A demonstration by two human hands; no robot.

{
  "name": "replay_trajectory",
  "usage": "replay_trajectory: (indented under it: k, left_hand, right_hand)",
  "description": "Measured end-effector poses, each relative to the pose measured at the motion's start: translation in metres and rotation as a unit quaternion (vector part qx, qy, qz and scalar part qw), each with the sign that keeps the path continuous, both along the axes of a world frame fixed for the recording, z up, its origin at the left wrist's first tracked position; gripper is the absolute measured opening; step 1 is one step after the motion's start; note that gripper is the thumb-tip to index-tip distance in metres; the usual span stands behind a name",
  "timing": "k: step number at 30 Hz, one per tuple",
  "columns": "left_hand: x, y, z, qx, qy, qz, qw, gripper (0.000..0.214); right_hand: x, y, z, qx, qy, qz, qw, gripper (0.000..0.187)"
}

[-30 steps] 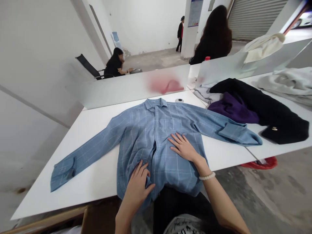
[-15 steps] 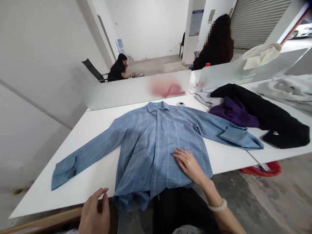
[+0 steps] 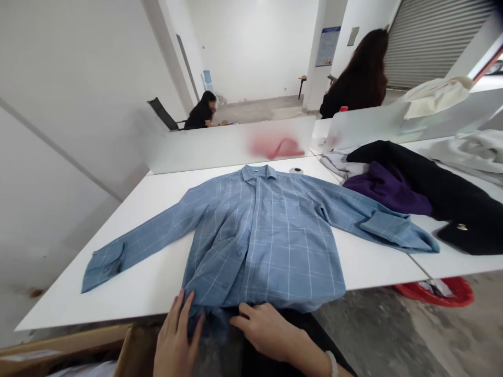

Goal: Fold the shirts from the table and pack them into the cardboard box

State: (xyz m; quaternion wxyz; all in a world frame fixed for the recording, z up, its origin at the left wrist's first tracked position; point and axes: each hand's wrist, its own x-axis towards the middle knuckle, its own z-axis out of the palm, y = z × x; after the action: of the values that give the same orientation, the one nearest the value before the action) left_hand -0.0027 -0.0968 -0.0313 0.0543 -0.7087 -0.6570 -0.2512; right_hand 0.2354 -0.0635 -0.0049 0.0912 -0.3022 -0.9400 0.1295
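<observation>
A blue shirt [image 3: 291,246] with a pale check pattern lies front up on the white table [image 3: 153,283], collar at the far side and both sleeves spread outward. Its hem hangs over the near table edge. At the shirt's lower left corner is my left hand [image 3: 175,335], fingers apart and touching the cloth, with the thumb away from them. My right hand [image 3: 267,330] is at the middle of the hem, its fingers curled on the hanging cloth beside the front opening. Part of the gathered hem between the hands is in shadow.
Black clothing [image 3: 412,178] and a purple garment [image 3: 387,188] are heaped on the right. A frosted divider [image 3: 212,146] runs behind the shirt. Below the table are a cardboard box [image 3: 129,345] and a red bin [image 3: 463,293]. Two people [image 3: 359,78] are beyond the divider.
My right hand has left the shirt front and moved down and left to the hem. My left hand has moved right and up onto the lower left corner. The view has shifted slightly.
</observation>
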Motion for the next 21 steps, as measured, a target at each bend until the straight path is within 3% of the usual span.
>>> replay_trajectory:
  k: [3, 6, 10, 14, 17, 21]
  left_hand:
    - [-0.008, -0.011, 0.001, -0.021, -0.108, 0.072, 0.991, 0.053]
    - [-0.003, -0.009, 0.006, -0.005, -0.140, 0.116, 0.983, 0.056]
    - [0.011, 0.006, 0.017, 0.038, -0.040, 0.049, 0.997, 0.044]
    - [0.016, 0.019, 0.025, 0.070, 0.058, -0.054, 0.994, 0.029]
    - [0.023, 0.023, 0.029, 0.122, 0.018, -0.066, 0.990, 0.022]
    - [0.042, 0.022, 0.037, 0.154, -0.054, -0.034, 0.986, 0.018]
  right_hand:
    - [0.001, -0.003, -0.002, -0.001, -0.002, -0.002, 1.000, 0.020]
    - [0.001, -0.009, -0.007, -0.015, 0.013, -0.011, 1.000, 0.019]
    - [0.006, -0.017, -0.014, -0.026, 0.090, -0.049, 0.994, 0.024]
    - [0.015, -0.024, -0.026, -0.032, 0.208, -0.187, 0.960, 0.037]
    - [0.020, -0.028, -0.038, -0.020, 0.233, -0.245, 0.941, 0.038]
    - [0.021, -0.031, -0.049, -0.015, 0.181, -0.257, 0.949, 0.029]
